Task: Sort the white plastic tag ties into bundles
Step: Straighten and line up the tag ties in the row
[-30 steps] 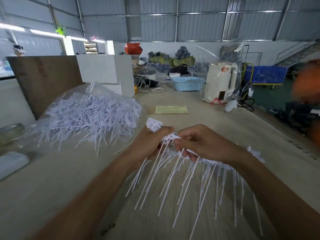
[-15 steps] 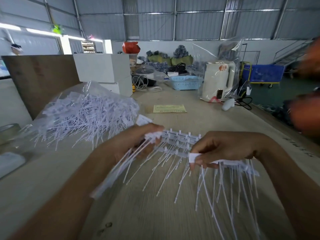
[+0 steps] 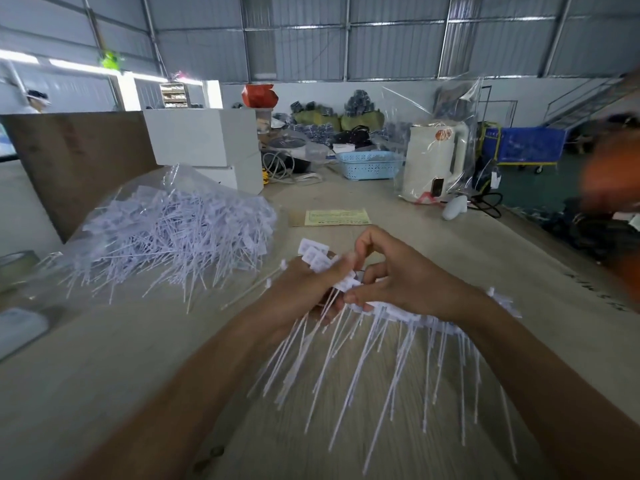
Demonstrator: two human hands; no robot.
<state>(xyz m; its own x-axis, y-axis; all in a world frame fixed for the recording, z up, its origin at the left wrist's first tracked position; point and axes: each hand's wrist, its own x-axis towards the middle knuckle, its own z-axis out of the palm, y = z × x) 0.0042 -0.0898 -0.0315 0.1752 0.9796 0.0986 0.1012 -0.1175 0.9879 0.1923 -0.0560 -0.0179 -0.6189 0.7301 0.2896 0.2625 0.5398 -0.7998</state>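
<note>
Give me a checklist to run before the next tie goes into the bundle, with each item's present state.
1. Left hand grips the bundle by its heads: ok.
2. Right hand holds the strip of joined ties: ok.
3. Tails of the strip hang free above the table: ok.
4. Heads in the bundle lined up: cannot tell, fingers cover them.
5. Number of ties in the bundle: cannot tell.
6. Supply bag of ties within reach, left of the hands: ok.
</note>
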